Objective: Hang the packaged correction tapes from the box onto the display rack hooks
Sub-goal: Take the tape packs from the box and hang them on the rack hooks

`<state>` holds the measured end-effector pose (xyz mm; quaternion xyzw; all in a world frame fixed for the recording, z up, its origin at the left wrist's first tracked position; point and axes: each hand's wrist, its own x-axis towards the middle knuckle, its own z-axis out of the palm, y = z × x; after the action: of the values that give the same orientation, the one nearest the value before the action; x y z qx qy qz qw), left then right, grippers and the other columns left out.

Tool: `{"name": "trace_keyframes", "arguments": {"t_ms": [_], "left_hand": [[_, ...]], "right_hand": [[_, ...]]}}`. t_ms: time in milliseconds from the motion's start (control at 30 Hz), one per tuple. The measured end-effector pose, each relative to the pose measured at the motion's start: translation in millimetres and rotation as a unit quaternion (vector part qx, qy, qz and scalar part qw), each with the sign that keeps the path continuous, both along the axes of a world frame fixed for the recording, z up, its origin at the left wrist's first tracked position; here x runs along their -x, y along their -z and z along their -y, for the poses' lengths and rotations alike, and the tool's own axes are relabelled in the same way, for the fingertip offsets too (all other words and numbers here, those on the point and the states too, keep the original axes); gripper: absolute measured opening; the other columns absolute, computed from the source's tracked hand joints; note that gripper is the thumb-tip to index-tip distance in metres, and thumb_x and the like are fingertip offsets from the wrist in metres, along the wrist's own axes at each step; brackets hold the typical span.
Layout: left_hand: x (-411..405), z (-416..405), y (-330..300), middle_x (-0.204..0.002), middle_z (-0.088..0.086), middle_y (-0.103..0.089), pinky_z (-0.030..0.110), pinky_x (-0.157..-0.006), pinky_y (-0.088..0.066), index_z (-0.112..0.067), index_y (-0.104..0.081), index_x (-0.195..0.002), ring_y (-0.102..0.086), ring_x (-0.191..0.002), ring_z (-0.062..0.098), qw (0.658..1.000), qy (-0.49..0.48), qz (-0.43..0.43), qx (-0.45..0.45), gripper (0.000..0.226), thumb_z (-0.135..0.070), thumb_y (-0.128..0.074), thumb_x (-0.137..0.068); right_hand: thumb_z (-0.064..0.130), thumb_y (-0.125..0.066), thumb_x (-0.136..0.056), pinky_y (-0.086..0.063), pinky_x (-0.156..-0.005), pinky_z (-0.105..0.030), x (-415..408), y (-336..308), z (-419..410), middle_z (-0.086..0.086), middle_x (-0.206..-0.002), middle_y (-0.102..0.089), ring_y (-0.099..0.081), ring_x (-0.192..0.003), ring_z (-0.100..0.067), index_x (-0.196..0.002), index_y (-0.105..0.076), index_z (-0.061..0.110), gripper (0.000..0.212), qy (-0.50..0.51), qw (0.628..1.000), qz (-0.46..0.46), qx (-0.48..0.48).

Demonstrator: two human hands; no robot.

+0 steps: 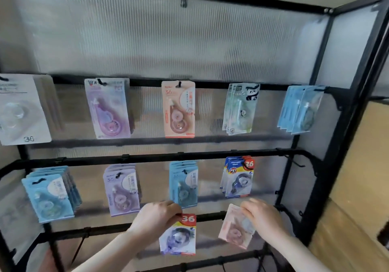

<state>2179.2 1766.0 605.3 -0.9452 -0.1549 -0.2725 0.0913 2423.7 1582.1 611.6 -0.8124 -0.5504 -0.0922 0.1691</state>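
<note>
Below the lower row of hanging packs on the black display rack (210, 155), I have both hands raised at the rack's third bar. My left hand (156, 219) pinches the top edge of a white and blue correction tape pack (179, 237) with a red "36" corner, holding it against that bar. My right hand (263, 217) grips the top of a pink correction tape pack (236, 227), tilted, just right of the first pack.

I judge the step in hand to be hanging: each pack's hole must be slid onto a hook on this bar. The next move calls for lining up the white and blue pack's hole with a hook tip and pushing it back.

2 rows above the hands are already stocked, 5 groups on top and 4 below, with an empty hook (294, 162) at the lower row's right end.

The hooks behind my fingers are hidden. The box is out of view, and the print is too blurred to read.
</note>
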Motion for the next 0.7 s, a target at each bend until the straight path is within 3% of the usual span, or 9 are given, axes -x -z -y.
{"name": "trace_keyframes", "arguments": {"t_ms": [67, 167, 300, 400, 500, 633, 700], "left_hand": [[-28.3, 7.7, -7.5, -0.059, -0.019, -0.056, 0.012, -0.034, -0.028, -0.033, -0.057, -0.069, -0.052, -0.046, -0.002, 1.0, 0.001, 0.013, 0.005, 0.028, -0.053, -0.041, -0.079], [-80.7, 29.2, -23.6, -0.059, -0.017, -0.056, 0.014, -0.037, -0.026, -0.032, -0.059, -0.07, -0.053, -0.046, 0.002, 0.998, 0.014, 0.054, 0.035, 0.027, -0.051, -0.041, -0.079], [-160.4, 63.9, -40.3, -0.065, -0.016, -0.06, 0.013, -0.037, -0.032, -0.03, -0.06, -0.076, -0.055, -0.046, 0.004, 0.996, 0.033, 0.072, 0.041, 0.026, -0.049, -0.043, -0.08], [-205.2, 80.8, -47.2, -0.075, -0.01, -0.066, 0.019, -0.043, -0.044, -0.029, -0.058, -0.089, -0.061, -0.056, 0.013, 0.991, 0.035, 0.097, 0.089, 0.026, -0.05, -0.044, -0.081], [-232.1, 90.1, -55.2, -0.073, -0.013, -0.065, 0.015, -0.044, -0.039, -0.031, -0.066, -0.083, -0.061, -0.057, 0.01, 0.993, 0.015, 0.102, 0.059, 0.025, -0.048, -0.048, -0.081], [-248.7, 88.1, -64.9, -0.069, -0.012, -0.064, 0.016, -0.039, -0.036, -0.029, -0.07, -0.077, -0.06, -0.051, 0.008, 0.995, -0.025, 0.087, 0.045, 0.014, -0.038, -0.061, -0.074], [-253.5, 83.1, -65.4, -0.072, -0.009, -0.065, 0.019, -0.041, -0.037, -0.025, -0.071, -0.078, -0.061, -0.053, 0.011, 0.994, -0.042, 0.084, 0.065, 0.015, -0.036, -0.061, -0.075]], "right_hand": [[0.021, -0.062, -0.087, -0.025, -0.049, -0.021, -25.3, -8.3, 14.8, 0.006, -0.075, -0.054, -0.059, -0.078, -0.017, -0.079, -0.063, 0.016, 0.01, -0.012, 0.999, 0.011, -0.029], [0.022, -0.051, -0.094, -0.027, -0.055, -0.02, -69.8, -20.0, 39.6, 0.009, -0.08, -0.045, -0.055, -0.09, -0.017, -0.087, -0.063, 0.014, 0.016, -0.018, 1.0, 0.01, -0.012], [0.024, -0.05, -0.095, -0.03, -0.059, -0.02, -139.0, -30.5, 72.5, 0.006, -0.088, -0.056, -0.055, -0.091, -0.013, -0.091, -0.064, 0.015, 0.018, -0.031, 0.999, 0.021, -0.033], [0.027, -0.048, -0.096, -0.037, -0.068, -0.021, -178.7, -33.9, 86.7, 0.007, -0.093, -0.057, -0.053, -0.092, -0.009, -0.094, -0.063, 0.018, 0.017, -0.035, 0.999, 0.025, -0.023], [0.028, -0.047, -0.096, -0.039, -0.073, -0.022, -202.7, -39.6, 92.4, 0.007, -0.096, -0.057, -0.052, -0.095, -0.009, -0.097, -0.062, 0.018, 0.017, -0.048, 0.999, 0.013, -0.016], [0.021, -0.062, -0.087, -0.033, -0.057, -0.018, -219.7, -47.3, 86.2, 0.008, -0.083, -0.054, -0.054, -0.083, -0.01, -0.084, -0.061, 0.018, 0.004, -0.054, 0.998, 0.026, -0.021], [0.013, -0.075, -0.073, -0.024, -0.049, -0.012, -228.0, -48.6, 79.1, 0.01, -0.072, -0.049, -0.056, -0.07, -0.012, -0.072, -0.06, 0.018, 0.016, -0.058, 0.997, 0.023, -0.044]]}}
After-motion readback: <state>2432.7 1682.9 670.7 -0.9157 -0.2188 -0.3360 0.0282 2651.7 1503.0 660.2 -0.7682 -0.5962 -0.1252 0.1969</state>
